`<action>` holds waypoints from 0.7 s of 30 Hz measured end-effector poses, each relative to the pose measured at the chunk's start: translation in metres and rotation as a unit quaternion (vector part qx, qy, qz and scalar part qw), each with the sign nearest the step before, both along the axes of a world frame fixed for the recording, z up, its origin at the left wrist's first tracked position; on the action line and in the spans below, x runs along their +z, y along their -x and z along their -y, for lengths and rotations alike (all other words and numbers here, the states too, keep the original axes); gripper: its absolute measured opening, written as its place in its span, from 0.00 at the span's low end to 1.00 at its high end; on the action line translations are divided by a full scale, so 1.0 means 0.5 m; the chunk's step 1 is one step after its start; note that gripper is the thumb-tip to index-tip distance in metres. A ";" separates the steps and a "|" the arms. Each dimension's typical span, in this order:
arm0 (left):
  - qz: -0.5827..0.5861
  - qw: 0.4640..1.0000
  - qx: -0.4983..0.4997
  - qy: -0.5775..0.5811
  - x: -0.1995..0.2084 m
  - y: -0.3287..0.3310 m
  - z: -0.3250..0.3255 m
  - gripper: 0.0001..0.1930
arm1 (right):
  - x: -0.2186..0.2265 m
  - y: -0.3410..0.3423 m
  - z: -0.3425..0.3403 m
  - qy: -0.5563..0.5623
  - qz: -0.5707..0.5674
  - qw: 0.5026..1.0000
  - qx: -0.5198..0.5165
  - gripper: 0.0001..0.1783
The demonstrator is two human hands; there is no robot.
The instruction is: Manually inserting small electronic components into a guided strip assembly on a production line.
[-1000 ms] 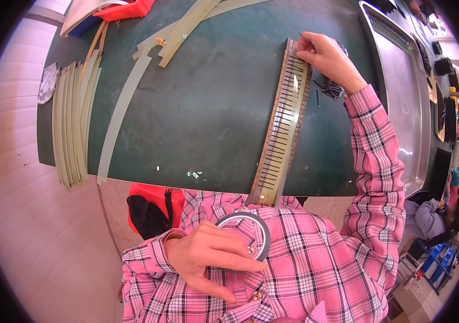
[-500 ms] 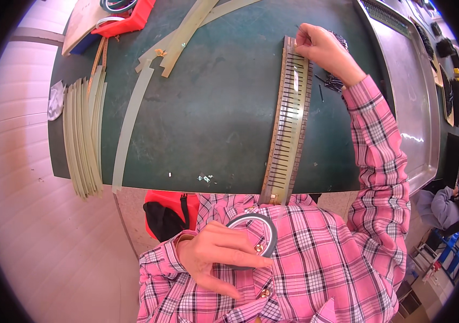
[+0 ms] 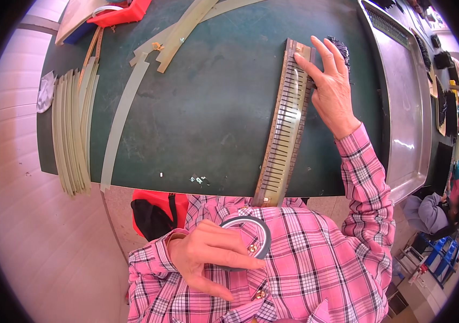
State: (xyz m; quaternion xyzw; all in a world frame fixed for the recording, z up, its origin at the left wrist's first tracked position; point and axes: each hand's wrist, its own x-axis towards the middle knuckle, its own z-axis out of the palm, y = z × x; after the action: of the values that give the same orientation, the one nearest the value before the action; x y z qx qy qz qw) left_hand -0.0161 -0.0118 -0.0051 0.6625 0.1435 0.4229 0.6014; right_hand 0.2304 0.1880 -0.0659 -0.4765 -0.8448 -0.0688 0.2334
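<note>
From the left, we see a bundle of pale strips (image 3: 71, 137) jutting past the near edge of the green worktop (image 3: 208, 121), then a lone strip (image 3: 124, 125) and some small pale scraps (image 3: 199, 180). Our left hand (image 3: 202, 252) holds a tape roll (image 3: 267, 237) before the shirt, its thumb spread away from the fingers (how they hook the ring is partly hidden); if that loose grip relaxes, we think the roll could slip and drop. Next comes the long slotted board (image 3: 279, 129), on the right half of the worktop, its near end reaching past the edge by our shirt; a nudge from our body could swing it askew. Thin black pieces lie across it in a row, and a dragging finger might knock some out of line. Our right hand (image 3: 332, 89) is spread wide, gripping nothing we can see, one fingertip at the board's far end. Just beyond it sits a heap of black pieces (image 3: 344, 53), which a careless sweep could scatter toward the metal tray (image 3: 406, 126) at far right.
</note>
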 end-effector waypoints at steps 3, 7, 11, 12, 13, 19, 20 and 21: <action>0.002 1.000 -0.006 0.005 -0.004 -0.004 -0.008 0.28 | -0.008 0.003 -0.006 -0.006 0.038 0.999 0.009 0.32; 0.012 1.000 -0.012 0.002 -0.016 -0.013 -0.024 0.28 | -0.026 0.004 -0.021 -0.020 0.082 0.996 0.033 0.32; 0.011 1.000 -0.018 0.001 -0.033 -0.017 -0.042 0.28 | -0.047 -0.008 -0.035 0.005 0.078 0.996 0.037 0.32; 0.009 1.000 -0.021 -0.003 -0.038 -0.017 -0.048 0.28 | -0.050 -0.013 -0.040 0.020 0.062 0.997 0.035 0.32; 0.006 1.000 -0.024 -0.007 -0.043 -0.017 -0.053 0.28 | -0.052 -0.016 -0.044 0.036 0.045 0.998 0.033 0.32; 0.001 1.000 -0.018 0.007 -0.054 -0.011 -0.066 0.29 | -0.046 -0.012 -0.037 0.047 0.054 0.997 -0.001 0.35; 0.004 1.000 -0.017 0.004 -0.053 -0.011 -0.071 0.29 | -0.054 -0.008 -0.037 0.033 0.058 0.998 -0.002 0.35; 0.006 1.000 -0.020 0.001 -0.054 -0.010 -0.078 0.29 | -0.058 -0.006 -0.039 0.018 0.062 0.998 -0.006 0.35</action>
State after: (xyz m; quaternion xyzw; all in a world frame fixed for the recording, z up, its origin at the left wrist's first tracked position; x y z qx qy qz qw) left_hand -0.0110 0.0274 -0.0322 0.6617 0.1271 0.4151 0.6113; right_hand 0.2336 0.2073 -0.0949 -0.4801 -0.8562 -0.0842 0.1712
